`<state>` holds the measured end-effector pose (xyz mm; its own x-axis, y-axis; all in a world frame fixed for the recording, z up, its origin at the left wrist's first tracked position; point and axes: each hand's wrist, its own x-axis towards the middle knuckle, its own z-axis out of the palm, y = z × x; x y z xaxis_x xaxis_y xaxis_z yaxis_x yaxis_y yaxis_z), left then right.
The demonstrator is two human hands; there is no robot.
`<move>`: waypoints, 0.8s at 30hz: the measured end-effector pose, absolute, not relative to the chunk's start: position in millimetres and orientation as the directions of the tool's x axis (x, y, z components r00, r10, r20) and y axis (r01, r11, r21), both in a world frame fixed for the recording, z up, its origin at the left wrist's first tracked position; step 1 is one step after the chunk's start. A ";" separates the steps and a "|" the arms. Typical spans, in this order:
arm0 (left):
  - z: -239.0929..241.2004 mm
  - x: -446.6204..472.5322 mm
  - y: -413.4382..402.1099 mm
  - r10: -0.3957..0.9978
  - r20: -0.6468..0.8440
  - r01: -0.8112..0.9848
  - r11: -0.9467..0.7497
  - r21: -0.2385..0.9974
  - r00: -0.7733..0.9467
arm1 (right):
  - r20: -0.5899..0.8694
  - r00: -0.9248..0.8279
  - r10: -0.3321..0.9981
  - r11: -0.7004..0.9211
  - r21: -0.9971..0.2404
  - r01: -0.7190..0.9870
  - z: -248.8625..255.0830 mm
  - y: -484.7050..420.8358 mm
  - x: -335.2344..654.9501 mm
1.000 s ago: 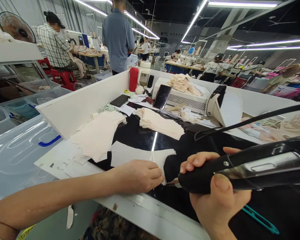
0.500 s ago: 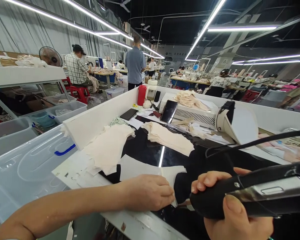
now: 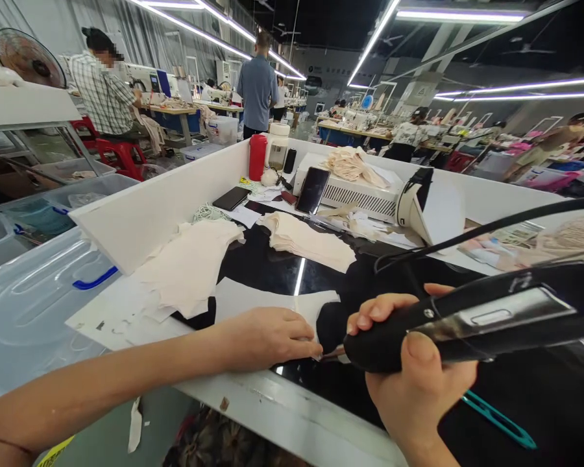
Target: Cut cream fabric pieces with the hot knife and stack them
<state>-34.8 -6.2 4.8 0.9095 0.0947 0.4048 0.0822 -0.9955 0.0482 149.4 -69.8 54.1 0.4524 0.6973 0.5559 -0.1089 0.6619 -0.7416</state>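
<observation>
My right hand (image 3: 418, 383) is wrapped round the black handle of a corded hand tool (image 3: 472, 318) that reaches off to the right. My left hand (image 3: 267, 337) lies on the black tabletop (image 3: 272, 269), fingers pressed together on the edge of a white cut fabric piece (image 3: 272, 301) right beside the tool's tip. A loose pile of cream fabric pieces (image 3: 189, 263) lies to the left. A neat stack of cream pieces (image 3: 311, 240) sits further back.
White partition walls (image 3: 150, 207) fence the table. At the back stand a red bottle (image 3: 257, 157), two phones (image 3: 313, 189), a white machine box (image 3: 360, 191) and a white lamp head (image 3: 431, 207). Clear plastic bins (image 3: 29, 285) sit left. A teal tool (image 3: 499, 421) lies near right. Other people work behind.
The camera view tipped down again after lifting half a second ago. Both hands stay in the same grip and place on the fabric piece and the tool.
</observation>
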 end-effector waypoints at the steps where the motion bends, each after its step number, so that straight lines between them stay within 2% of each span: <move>1: 4.2 -35.0 -6.3 0.098 0.406 0.090 -0.995 0.040 0.909 | 0.554 0.452 0.699 0.661 -0.742 -0.113 54.3 -69.9 149.6; 9: 3.5 -34.5 -6.8 0.115 0.398 0.113 -0.993 0.029 0.910 | 0.548 0.454 0.702 0.660 -0.741 -0.127 55.2 -69.8 149.5; 24: -0.1 -36.4 -8.9 0.153 0.440 0.104 -0.986 0.133 0.885 | 0.514 0.522 0.681 0.651 -0.751 -0.110 65.8 -64.7 150.6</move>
<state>-36.4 -8.9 -0.1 0.8851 0.1527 0.4397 0.1043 -0.9857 0.1325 150.6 -64.7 65.8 0.5220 0.6808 0.5138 -0.1099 0.6511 -0.7510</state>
